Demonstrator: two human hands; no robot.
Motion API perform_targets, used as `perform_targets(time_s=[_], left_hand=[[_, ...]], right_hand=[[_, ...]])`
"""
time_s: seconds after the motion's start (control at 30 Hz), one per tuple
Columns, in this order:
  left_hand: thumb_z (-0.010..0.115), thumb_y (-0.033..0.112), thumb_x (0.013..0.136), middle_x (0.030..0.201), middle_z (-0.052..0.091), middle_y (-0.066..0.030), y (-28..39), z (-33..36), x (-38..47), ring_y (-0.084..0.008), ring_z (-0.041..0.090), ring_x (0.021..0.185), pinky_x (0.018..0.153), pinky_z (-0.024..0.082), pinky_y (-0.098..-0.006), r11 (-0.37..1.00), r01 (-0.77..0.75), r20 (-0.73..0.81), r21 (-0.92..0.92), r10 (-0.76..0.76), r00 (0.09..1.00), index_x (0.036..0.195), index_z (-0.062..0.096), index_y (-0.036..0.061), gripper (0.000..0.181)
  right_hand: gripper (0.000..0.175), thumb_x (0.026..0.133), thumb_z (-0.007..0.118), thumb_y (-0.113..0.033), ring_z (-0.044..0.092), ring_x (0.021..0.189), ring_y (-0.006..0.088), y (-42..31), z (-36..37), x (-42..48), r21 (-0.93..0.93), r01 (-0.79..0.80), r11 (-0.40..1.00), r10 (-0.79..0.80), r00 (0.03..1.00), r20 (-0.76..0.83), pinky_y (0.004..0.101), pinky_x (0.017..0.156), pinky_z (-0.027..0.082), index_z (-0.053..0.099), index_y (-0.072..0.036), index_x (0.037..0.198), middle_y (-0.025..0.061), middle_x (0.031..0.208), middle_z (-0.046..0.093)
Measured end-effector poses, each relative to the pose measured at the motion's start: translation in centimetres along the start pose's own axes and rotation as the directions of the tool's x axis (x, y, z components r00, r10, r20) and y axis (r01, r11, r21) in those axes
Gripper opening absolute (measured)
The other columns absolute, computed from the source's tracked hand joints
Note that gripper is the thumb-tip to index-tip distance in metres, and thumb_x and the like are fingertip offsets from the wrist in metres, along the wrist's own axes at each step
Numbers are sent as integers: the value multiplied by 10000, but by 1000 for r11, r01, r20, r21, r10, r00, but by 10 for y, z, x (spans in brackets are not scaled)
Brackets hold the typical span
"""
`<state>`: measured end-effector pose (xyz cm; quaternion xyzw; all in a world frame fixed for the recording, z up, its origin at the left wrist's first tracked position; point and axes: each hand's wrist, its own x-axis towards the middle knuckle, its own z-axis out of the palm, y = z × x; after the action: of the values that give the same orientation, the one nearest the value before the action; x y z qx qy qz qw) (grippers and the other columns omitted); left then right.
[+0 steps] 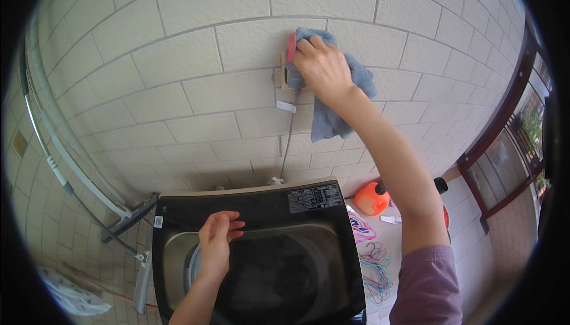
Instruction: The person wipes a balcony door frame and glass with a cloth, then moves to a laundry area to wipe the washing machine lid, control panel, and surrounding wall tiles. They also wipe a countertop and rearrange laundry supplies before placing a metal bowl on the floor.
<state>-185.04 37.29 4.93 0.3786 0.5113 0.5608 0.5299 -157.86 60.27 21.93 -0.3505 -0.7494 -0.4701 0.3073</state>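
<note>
My right hand (323, 68) grips a grey-blue cloth (331, 120) against the tiled wall. The cloth drapes below and to the right of my fingers. It partly covers a wall socket box (284, 75) with a grey body (294, 77). A pink edge (291, 48) shows beside my fingers; what it belongs to is unclear. From the box, a grey cord (288, 142) with a white tag (286, 106) runs down behind a top-loading washing machine (254, 204). My left hand (218, 236) hovers above its dark lid, holding nothing, its fingers loosely bent and apart.
An orange detergent bottle (372, 199), a pink-and-white packet (360, 226) and several wire hangers (376, 276) lie right of the machine. On the left lean a broom-like brush (129, 218) and a flat mop (143, 280). A dark red window frame (496, 133) stands at the far right.
</note>
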Motion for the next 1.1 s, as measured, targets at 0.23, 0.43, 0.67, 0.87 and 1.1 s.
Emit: perform_targets(time_s=[0.23,0.43,0.67,0.87,1.1], left_hand=[[486,222,1053,1063,674,-112,-2,-8,3,-192,672,904,758,543,-317,998,-28,23,53,27,999,1066,624,17,248],[505,203,1044,1037,683,-116,-10,-5,5,-197,675,885,742,540,-311,999,6,7,-49,-6,1000,1053,623,8,228],[497,203,1046,1029,686,-116,-10,-21,4,-196,676,869,731,538,-314,1000,-5,-34,-29,4,999,1033,623,18,225],[518,213,1041,1009,692,-120,-9,-7,3,-195,676,851,730,543,-310,993,14,-1,-115,-14,1000,1023,628,16,227],[522,221,1039,1004,691,-124,-7,-19,7,-198,675,847,739,541,-311,996,-33,-37,-78,30,999,1019,623,12,233]], right_hand=[[47,679,658,-44,614,861,233,6,-11,2,80,-162,984,161,987,16,342,699,541,635,-79,700,51,842,614],[92,668,682,-32,617,853,221,-3,-5,14,47,-113,993,110,992,63,332,699,541,640,-76,737,53,837,620],[111,676,688,-47,617,860,224,-1,-10,11,3,-142,990,141,986,88,327,703,534,651,-76,776,59,862,628],[98,676,676,-51,606,842,228,-22,4,27,3,-77,997,77,996,42,331,689,518,651,-77,767,59,845,626],[138,680,661,-42,562,880,252,-25,-13,23,21,-240,970,241,966,-94,352,681,480,636,-44,815,82,867,582]])
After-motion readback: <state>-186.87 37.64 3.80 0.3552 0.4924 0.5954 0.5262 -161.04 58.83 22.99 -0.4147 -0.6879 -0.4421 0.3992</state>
